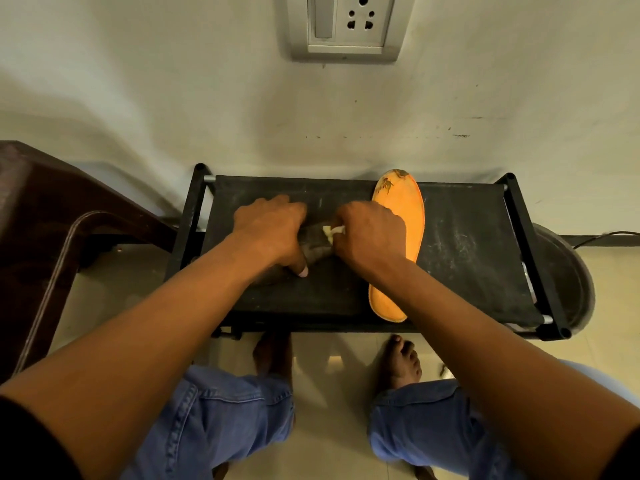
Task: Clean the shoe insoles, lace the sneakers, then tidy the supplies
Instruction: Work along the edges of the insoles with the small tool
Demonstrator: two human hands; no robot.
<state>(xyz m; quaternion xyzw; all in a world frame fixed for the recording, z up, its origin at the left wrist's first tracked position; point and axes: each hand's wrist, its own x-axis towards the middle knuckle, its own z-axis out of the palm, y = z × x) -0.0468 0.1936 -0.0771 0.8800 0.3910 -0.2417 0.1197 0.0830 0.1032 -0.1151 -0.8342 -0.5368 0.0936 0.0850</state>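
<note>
A dark grey insole (313, 245) lies on the black fabric top of a low rack (460, 244), mostly hidden under my hands. My left hand (268, 230) presses down on it, thumb tip on its near end. My right hand (369, 235) grips a small crumpled pale cloth (333, 232) against the dark insole. An orange insole (401, 216), worn at the toe, lies lengthwise just right of my right hand, partly under my right wrist.
The rack stands against a pale wall with a socket plate (346, 26) above. A brown plastic chair (52, 216) is at the left, a dark round basin (568, 282) at the right behind the rack. My bare feet and jeans are on the tiled floor below.
</note>
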